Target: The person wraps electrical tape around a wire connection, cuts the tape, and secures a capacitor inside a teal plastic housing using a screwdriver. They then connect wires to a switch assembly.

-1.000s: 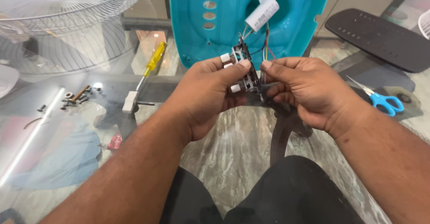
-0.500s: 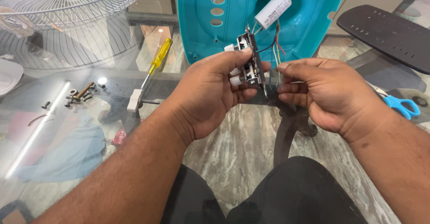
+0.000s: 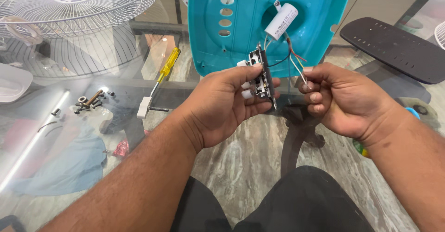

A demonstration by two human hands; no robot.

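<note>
My left hand (image 3: 227, 104) grips a small switch block (image 3: 259, 76) with white push buttons, held upright over the glass table. Thin wires (image 3: 292, 58), red, black and grey, run from the block up to a white cylindrical capacitor (image 3: 281, 20). My right hand (image 3: 340, 100) pinches the loose ends of those wires just right of the block. Behind both hands stands a turquoise plastic fan housing (image 3: 241, 37) with oval holes and a round opening.
A white wire fan guard (image 3: 69, 9) lies at the far left. A yellow-handled screwdriver (image 3: 164, 67), a small white part (image 3: 143, 107) and loose screws (image 3: 90, 101) rest on the glass table (image 3: 55, 134). A black slotted panel (image 3: 394, 46) sits at right.
My hands have drawn apart: the right one has slid off the switch block and now pulls the wires out to the right. The view has shifted, so the scissors have left the frame.
</note>
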